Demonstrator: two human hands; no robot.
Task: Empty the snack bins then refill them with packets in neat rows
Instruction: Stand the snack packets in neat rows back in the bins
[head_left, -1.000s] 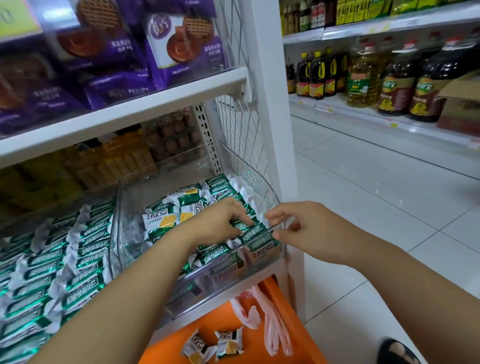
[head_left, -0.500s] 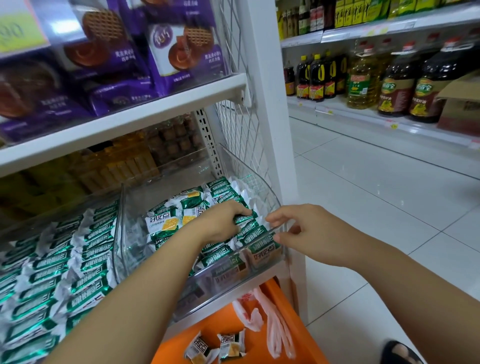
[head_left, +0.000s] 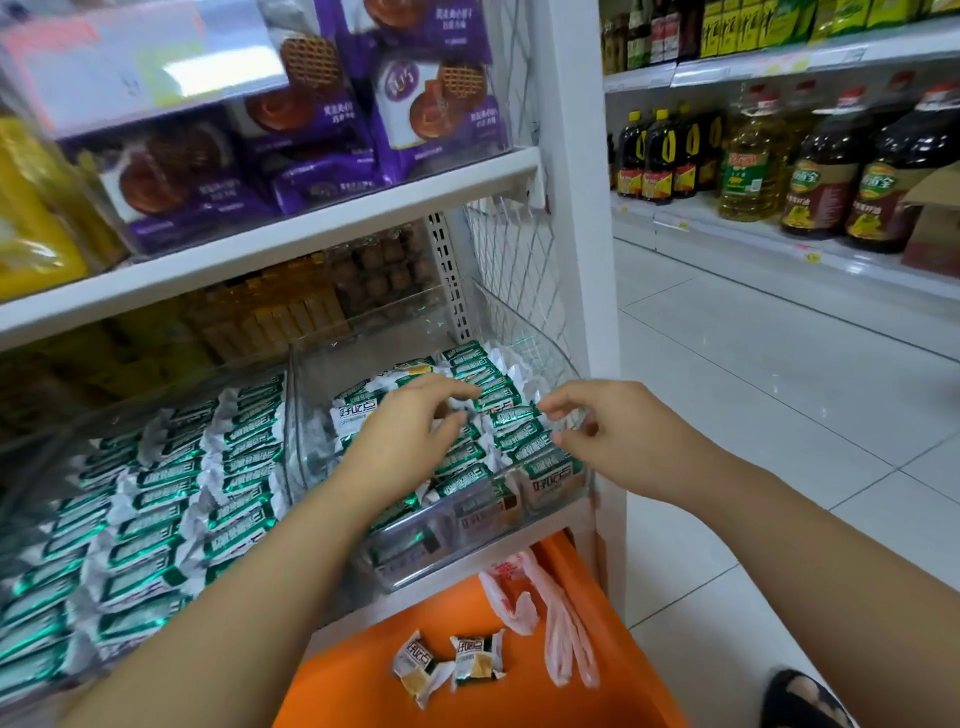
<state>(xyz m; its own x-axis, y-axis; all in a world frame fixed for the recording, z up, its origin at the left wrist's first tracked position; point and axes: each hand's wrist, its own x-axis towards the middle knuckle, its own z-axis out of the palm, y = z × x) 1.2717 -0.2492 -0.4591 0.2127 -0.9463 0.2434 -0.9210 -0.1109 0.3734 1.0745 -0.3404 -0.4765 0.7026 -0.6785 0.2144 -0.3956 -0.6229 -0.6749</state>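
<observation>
many green-and-white packets (head_left: 511, 415) stand on edge in rows in the right-hand clear bin (head_left: 566, 488). each packet's long axis runs across from one hand to the other, and the rows run away from the wrists toward the shelf back. the right hand (head_left: 608, 431) is the nearer. the outer row lies just ahead of its fingertips (head_left: 545, 409), and forefinger and thumb pinch the end of one of the packets. the left hand (head_left: 410, 436) lies over the neighbouring row, fingers curled down onto it; whether it grasps one i cannot tell. below both wrists, two loose packets (head_left: 415, 670) lie in the orange basket (head_left: 363, 670). the coming move, i judge, is squaring that outer row.
</observation>
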